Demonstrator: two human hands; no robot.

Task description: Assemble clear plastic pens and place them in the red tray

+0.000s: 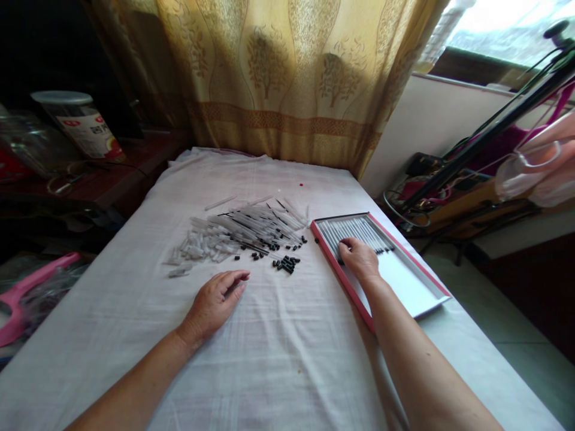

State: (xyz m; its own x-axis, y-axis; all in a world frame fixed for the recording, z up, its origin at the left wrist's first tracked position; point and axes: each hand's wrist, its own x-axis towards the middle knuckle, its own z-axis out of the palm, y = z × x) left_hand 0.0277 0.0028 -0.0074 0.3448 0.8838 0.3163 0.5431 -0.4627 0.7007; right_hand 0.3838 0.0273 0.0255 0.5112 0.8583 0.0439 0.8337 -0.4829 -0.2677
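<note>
My right hand (359, 257) reaches into the shallow box lid or tray (342, 276) with red sides at the right. Its fingers are bent together at the near left end of a row of slim clear pens (353, 230) with black ends. What lies between the fingertips is hidden. My left hand (216, 302) rests over the cloth with fingers loosely curved, thumb and forefinger apart, holding nothing. Beyond it lies a heap of clear pen barrels (251, 221) and thin black-tipped refills. Clear caps (202, 245) are piled at its left, and small black plugs (286, 263) at its near right.
A white cloth (278, 347) covers the bed or table. A small red bit (300, 185) lies near its far edge. A patterned curtain (278, 72) hangs behind. Left stand a lidded jar (81, 126) and a pink plastic handle (27, 293); a black pole (485, 123) slants at right.
</note>
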